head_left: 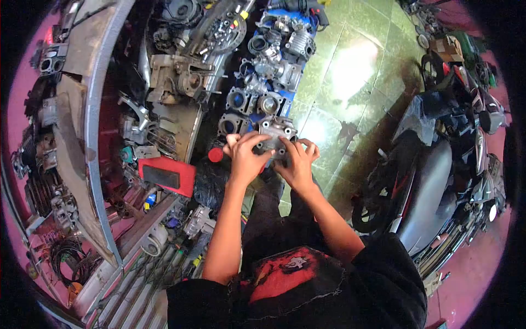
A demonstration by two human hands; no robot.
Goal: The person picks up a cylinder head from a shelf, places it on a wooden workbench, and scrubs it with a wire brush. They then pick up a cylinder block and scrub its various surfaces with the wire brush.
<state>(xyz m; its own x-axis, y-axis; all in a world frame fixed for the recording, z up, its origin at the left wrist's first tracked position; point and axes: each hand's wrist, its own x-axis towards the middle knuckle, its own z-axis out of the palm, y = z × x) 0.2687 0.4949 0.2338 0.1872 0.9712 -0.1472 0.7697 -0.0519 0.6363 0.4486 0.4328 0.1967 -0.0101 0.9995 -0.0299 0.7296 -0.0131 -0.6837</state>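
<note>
Green-tiled floor (pixel 350 71) on the right, cluttered workshop all round, motorcycle fender (pixel 430 183) lower right, blue sheet (pixel 282 13) laden with engine parts running away from the person. Metal engine part (pixel 274 139) sits between the two hands, straight ahead of the torso, over or at the near end of that row; can't tell if any of its weight rests on something below. Left hand (pixel 247 156) grips its left side, right hand (pixel 297 163) its right, fingers bent, both touching, so neither is clearly nearer. Part lies just forward of the palms. Face with round corner holes is turned up toward the camera, rougher cast edge pointing away from the person, toward the bored cylinder (pixel 269 103) just beyond. Outline looks blocky, near square, slightly skewed; fingers cover the near side, so a long axis is hard to call, maybe running away from the body. Red box (pixel 186 178) off to the left, well apart from the hands.
</note>
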